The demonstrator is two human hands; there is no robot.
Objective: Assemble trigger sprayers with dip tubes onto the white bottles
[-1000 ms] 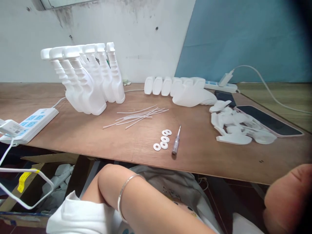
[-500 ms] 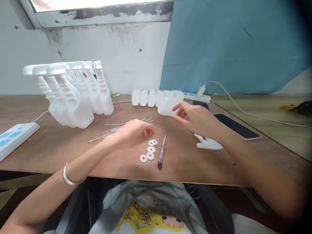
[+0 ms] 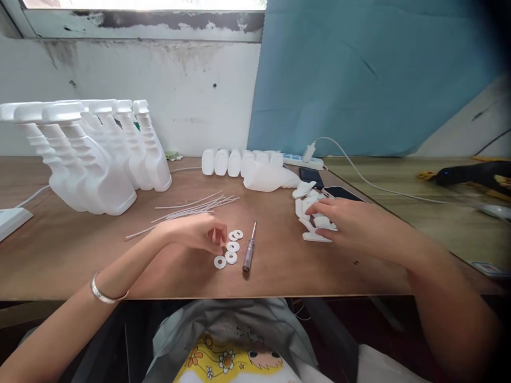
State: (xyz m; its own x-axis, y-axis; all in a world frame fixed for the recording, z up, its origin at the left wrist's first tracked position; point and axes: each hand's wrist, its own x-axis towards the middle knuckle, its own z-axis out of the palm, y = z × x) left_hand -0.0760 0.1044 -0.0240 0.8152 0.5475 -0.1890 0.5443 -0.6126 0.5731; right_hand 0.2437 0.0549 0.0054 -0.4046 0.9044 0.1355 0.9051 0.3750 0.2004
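Note:
My left hand (image 3: 195, 234) is just left of several white ring washers (image 3: 232, 247) on the brown table. Its fingers are loosely curled, with a gap to the thumb and nothing visible between them. Over on the right, my right hand (image 3: 349, 219) reaches over a group of small white plastic parts (image 3: 315, 236), fingers spread and fingertips at the pieces. Part of that group is hidden under the hand. Between my hands lies a screwdriver (image 3: 249, 252) with a clear handle. Behind my left hand, thin white tubes (image 3: 199, 207) are strewn in a loose bundle.
White spray bottles (image 3: 104, 175) stand in a cluster at the left. More white bottles (image 3: 263, 177) lie on their sides at the back. A power strip (image 3: 313, 163) with a plugged charger, a dark phone (image 3: 311, 176) and another phone (image 3: 341, 192) are at the right.
My right hand has come down and nearer, from beside the lying bottles to the white plastic parts. My left hand has lowered toward the washers. The view has shifted right.

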